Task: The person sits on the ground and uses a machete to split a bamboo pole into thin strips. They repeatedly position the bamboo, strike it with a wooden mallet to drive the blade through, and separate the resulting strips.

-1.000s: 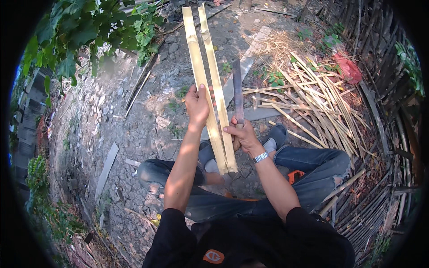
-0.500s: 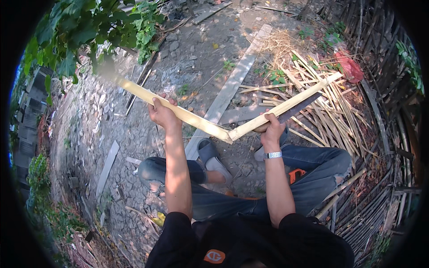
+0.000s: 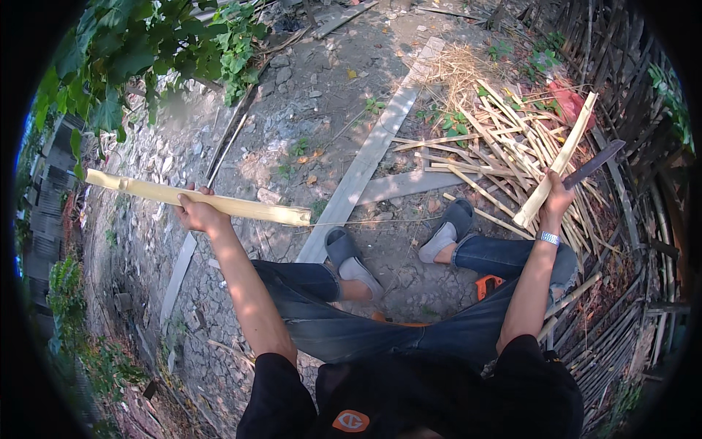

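Observation:
My left hand (image 3: 201, 212), out to the left, is closed around the middle of a pale split bamboo length (image 3: 256, 210) lying nearly level. At the right, my right hand (image 3: 556, 199) grips a second split bamboo length (image 3: 572, 137), tilted up and away. A dark-bladed knife (image 3: 596, 162) sticks out from that same hand; its handle is hidden by the fingers. The two lengths are wide apart. A thin fibre (image 3: 373, 222) trails from the inner end of the left length toward my right foot.
A heap of bamboo strips (image 3: 512, 157) lies to the right, with a red bag (image 3: 569, 102) behind it. Grey boards (image 3: 369, 157) cross the ground between my feet and the far side. An orange-handled tool (image 3: 488, 285) rests by my right leg. Leaves (image 3: 124, 51) hang at upper left.
The two bamboo lengths, joined in a V at their near ends before, are now apart. My left hand has swung left and my right hand right, each with one length; the knife blade shows more.

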A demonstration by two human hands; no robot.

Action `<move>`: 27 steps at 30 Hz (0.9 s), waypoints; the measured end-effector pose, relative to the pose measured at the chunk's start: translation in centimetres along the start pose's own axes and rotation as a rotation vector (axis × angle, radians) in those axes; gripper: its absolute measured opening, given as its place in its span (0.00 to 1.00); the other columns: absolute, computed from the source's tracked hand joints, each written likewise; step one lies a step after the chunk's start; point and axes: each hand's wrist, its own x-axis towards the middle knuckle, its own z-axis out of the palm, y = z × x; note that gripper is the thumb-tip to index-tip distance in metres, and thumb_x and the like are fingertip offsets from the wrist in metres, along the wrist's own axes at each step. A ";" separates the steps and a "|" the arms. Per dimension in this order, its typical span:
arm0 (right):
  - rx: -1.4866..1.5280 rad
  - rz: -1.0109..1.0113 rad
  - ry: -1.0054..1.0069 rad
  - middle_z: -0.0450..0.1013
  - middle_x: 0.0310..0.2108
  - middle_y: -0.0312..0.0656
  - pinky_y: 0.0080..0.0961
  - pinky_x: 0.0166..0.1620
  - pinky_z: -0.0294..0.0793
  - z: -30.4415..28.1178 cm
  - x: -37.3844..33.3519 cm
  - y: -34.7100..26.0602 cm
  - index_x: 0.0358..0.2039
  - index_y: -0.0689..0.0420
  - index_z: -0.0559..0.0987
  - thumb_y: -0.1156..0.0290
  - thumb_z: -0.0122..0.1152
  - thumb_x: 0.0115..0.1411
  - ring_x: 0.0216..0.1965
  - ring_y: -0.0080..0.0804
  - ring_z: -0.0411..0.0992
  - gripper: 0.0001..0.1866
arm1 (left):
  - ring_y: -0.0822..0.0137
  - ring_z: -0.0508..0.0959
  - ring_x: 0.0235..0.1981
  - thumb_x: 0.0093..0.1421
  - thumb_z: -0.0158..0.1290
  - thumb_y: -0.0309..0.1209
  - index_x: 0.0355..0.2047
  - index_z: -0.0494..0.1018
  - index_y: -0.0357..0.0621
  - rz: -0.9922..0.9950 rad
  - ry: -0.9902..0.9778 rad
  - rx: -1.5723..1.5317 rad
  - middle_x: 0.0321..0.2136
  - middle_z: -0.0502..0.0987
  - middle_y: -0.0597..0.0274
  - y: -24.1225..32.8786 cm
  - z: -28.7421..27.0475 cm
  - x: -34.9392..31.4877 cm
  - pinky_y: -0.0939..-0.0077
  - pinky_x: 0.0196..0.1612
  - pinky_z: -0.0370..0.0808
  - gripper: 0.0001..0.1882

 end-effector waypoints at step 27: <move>-0.623 0.386 -0.690 0.73 0.17 0.34 0.22 0.25 0.67 6.1 -19.6 -1.1 0.24 0.59 0.79 0.61 0.74 0.57 0.20 0.18 0.69 0.16 | 0.69 0.81 0.33 0.74 0.47 0.32 0.49 0.69 0.36 0.043 -0.909 0.246 0.35 0.80 0.58 -12.5 10.3 -19.4 0.73 0.41 0.79 0.11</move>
